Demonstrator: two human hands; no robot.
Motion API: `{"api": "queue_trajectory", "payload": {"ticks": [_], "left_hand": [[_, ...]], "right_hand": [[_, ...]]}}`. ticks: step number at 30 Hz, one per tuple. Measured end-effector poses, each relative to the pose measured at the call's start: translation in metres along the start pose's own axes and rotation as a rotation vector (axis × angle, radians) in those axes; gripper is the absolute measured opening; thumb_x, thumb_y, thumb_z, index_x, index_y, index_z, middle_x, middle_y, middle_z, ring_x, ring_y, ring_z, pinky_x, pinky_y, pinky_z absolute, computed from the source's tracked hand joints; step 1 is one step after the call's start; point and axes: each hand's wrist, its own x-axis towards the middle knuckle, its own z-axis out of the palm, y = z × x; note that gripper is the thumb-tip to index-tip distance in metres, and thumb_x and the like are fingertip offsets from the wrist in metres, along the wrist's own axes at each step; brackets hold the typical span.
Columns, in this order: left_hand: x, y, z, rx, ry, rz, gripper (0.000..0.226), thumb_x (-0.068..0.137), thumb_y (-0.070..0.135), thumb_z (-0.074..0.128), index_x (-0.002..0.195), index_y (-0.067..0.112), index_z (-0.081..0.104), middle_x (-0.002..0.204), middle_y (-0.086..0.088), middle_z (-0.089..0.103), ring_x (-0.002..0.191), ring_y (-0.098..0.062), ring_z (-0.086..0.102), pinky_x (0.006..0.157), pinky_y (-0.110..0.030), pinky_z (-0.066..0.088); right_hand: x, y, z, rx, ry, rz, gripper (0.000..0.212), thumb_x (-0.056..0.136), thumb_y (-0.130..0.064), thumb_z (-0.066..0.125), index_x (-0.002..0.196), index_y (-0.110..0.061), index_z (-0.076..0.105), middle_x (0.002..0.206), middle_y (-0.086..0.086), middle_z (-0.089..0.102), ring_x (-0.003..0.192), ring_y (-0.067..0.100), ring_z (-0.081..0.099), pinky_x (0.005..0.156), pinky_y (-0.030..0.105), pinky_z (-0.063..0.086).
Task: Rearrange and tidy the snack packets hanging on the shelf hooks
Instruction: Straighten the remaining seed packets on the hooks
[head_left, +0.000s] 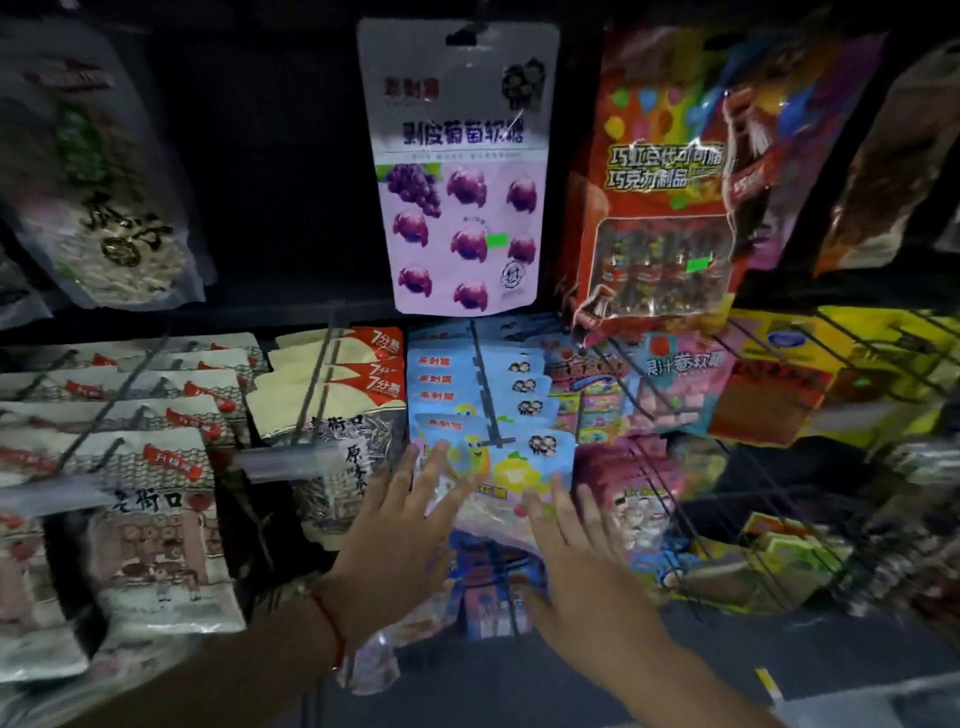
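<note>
Blue gummy packets (488, 415) hang stacked on a center hook, and both hands are spread flat over the front one: left hand (400, 540) on its left side, right hand (576, 566) on its right, fingers straight, gripping nothing. Left of them hang sunflower seed bags (332, 415); farther up, a purple grape candy pouch (462, 171) and a red chocolate pack (660, 197).

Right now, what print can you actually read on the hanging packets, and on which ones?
"剥皮葡萄软糖": purple grape packet, top centre.
"巧克力制品": red chocolate packet; the line above it is blurred.
"7分熟": red corner of the cream seed packets.
"老街口": white seed packet, partly blurred.
Blue packets, green price stickers: unreadable.
</note>
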Motion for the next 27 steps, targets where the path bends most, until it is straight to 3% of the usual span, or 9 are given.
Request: {"api": "queue_trajectory", "payload": {"ticks": [3,6,9,12,15,19,23,25,27], "left_hand": [[0.011,0.018,-0.001,0.020,0.003,-0.081,0.098,0.080,0.058,0.066,0.156,0.026,0.014,0.163,-0.018,0.010,0.145,-0.046,0.019,0.103,-0.066,0.036],[0.024,0.031,0.002,0.019,0.014,-0.145,0.095,0.076,0.058,0.068,0.155,0.028,0.023,0.162,-0.019,0.014,0.145,-0.048,0.019,0.101,-0.068,0.037],[0.038,0.035,0.010,0.025,-0.025,-0.203,0.085,0.077,0.056,0.069,0.150,0.028,0.036,0.162,-0.020,0.013,0.146,-0.048,0.014,0.100,-0.070,0.036],[0.050,0.026,0.021,0.028,-0.020,-0.232,0.072,0.075,0.052,0.075,0.137,0.027,0.048,0.161,-0.022,0.016,0.146,-0.048,0.015,0.105,-0.069,0.030],[0.055,0.019,0.023,-0.054,0.087,-0.307,0.078,0.071,0.045,0.081,0.135,0.026,0.041,0.150,-0.023,0.034,0.139,-0.046,0.031,0.107,-0.063,0.033],[0.051,0.012,0.032,-0.428,0.221,-0.593,0.083,0.079,0.041,0.077,0.146,0.025,0.031,0.142,-0.013,0.035,0.128,-0.034,0.040,0.095,-0.050,0.049],[0.059,0.015,0.044,-1.226,0.251,-0.806,0.075,0.087,0.024,0.073,0.147,0.035,0.028,0.132,0.013,0.056,0.111,-0.003,0.061,0.091,-0.041,0.055],[0.067,0.014,0.050,-1.246,0.228,-0.797,0.063,0.089,0.025,0.069,0.142,0.032,0.036,0.130,0.009,0.057,0.108,-0.005,0.063,0.089,-0.032,0.053],[0.077,0.012,0.062,-1.025,0.140,-0.851,0.064,0.086,0.036,0.066,0.142,0.021,0.039,0.137,-0.008,0.049,0.121,-0.022,0.055,0.093,-0.034,0.048]], "right_hand": [[0.013,0.009,0.000,0.043,0.035,-0.049,0.083,0.098,-0.039,0.046,0.153,-0.031,-0.016,0.155,-0.003,-0.036,0.146,0.029,-0.026,0.118,0.042,-0.010],[0.034,0.021,0.002,0.107,0.090,-0.078,0.079,0.097,-0.033,0.048,0.154,-0.032,-0.007,0.155,-0.004,-0.037,0.147,0.029,-0.023,0.119,0.042,-0.006],[0.058,0.034,0.011,0.268,0.144,-0.148,0.074,0.096,-0.030,0.054,0.154,-0.034,0.008,0.158,-0.010,-0.031,0.150,0.022,-0.011,0.119,0.037,0.015],[0.079,0.044,0.024,0.485,0.281,-0.127,0.072,0.092,-0.023,0.063,0.152,-0.029,0.023,0.162,-0.010,0.001,0.145,0.013,0.023,0.105,0.008,0.028],[0.091,0.043,0.034,0.709,0.315,0.035,0.079,0.091,-0.025,0.066,0.154,-0.020,0.017,0.151,-0.007,0.021,0.127,0.005,0.038,0.087,0.003,0.032],[0.107,0.027,0.051,1.027,0.316,0.145,0.082,0.094,-0.025,0.062,0.156,-0.024,0.008,0.147,-0.017,0.022,0.129,-0.007,0.026,0.085,-0.006,0.028],[0.131,0.015,0.062,1.179,0.364,0.268,0.080,0.091,-0.043,0.062,0.153,-0.018,0.018,0.155,-0.005,0.029,0.142,0.011,0.029,0.113,0.035,0.033],[0.146,0.011,0.062,1.192,0.366,0.336,0.085,0.088,-0.054,0.060,0.152,-0.015,0.019,0.157,0.002,0.029,0.143,0.020,0.031,0.114,0.046,0.032],[0.165,0.009,0.054,1.189,0.357,0.371,0.090,0.084,-0.060,0.059,0.150,-0.013,0.022,0.155,0.005,0.032,0.141,0.023,0.034,0.112,0.049,0.034]]}}
